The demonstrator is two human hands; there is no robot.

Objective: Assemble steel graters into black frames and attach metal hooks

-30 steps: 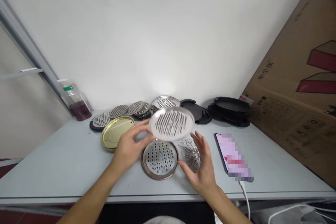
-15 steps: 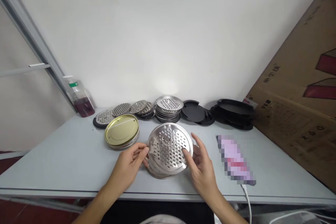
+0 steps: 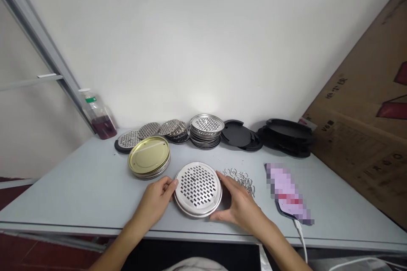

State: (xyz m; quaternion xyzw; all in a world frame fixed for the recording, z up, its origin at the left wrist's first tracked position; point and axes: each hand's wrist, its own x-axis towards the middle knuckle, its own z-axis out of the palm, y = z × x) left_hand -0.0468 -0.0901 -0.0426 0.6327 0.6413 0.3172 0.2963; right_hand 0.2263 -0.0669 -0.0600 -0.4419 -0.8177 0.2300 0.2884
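- Nearest me: the bare left hand (image 3: 155, 203) has the rim of a round silver metal disc with slotted holes (image 3: 199, 190) pinched between thumb and fingers on its left side.
- Bare right hand (image 3: 243, 205) is curved round the disc's right side, thumb and fingers spread wide. Fingertips are right by the rim, but can't tell if they're really pressing on it.
- The disc sits low over the front middle of the pale grey table (image 3: 79, 199), between the hands. Looks like a second rim under it, so I'd call this step lining up or seating one round piece on another. IMO the next move calls for an even hold on both sides, and keeping it level so the edges don't slip.
- Off to the right, a white cable (image 3: 300, 237) runs to a dark-edged phone (image 3: 288, 190), screen pixelated.
- Just past the right hand: a loose heap of small silver metal rings (image 3: 243, 180).
- Past the left hand: a stack of round gold-topped metal lids (image 3: 149, 156).
- Back row by the wall: a tall stack of silver perforated discs (image 3: 206, 125), black round plastic pieces (image 3: 237, 135) beside it, and a clear bottle of dark red liquid (image 3: 103, 118) at far left.
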